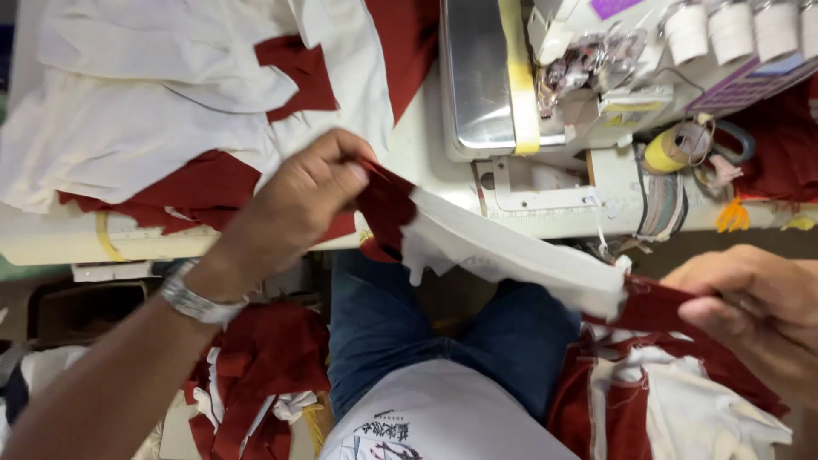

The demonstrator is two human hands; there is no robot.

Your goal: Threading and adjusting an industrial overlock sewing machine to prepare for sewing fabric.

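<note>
White strip (520, 255) with dark red ends spans the space between both hands, held taut above the lap, in front of the table (409, 153) edge. It runs from upper left down to lower right; its lower edge is ragged near the left end.

Left hand (298, 200): fingers pinched together on the strip's red left end (383, 204), at the table edge. A metal watch (198, 300) sits on that wrist.

Right hand (754, 307): fingers closed on the strip's red right end (656, 305), at the frame's right side, lower than the left hand.

Below the strip: blue jeans (383, 332) and a white shirt (434, 422) with a dark print. Left of the lap, a heap of red and white pieces (256, 375). Right of the lap, under the right hand, another red and white heap (673, 409).

On the table, left: a pile of white cloth (145, 102) lying over red cloth (196, 187). Right of it: a sewing machine (494, 77) with a shiny metal face and a yellow tape hanging down it. Behind the machine, a row of white thread spools (733, 30). A yellow tape roll (669, 149) lies just beside the machine base, scissors (733, 140) touching or near it; cannot tell which. More red cloth (784, 153) at the far right.
</note>
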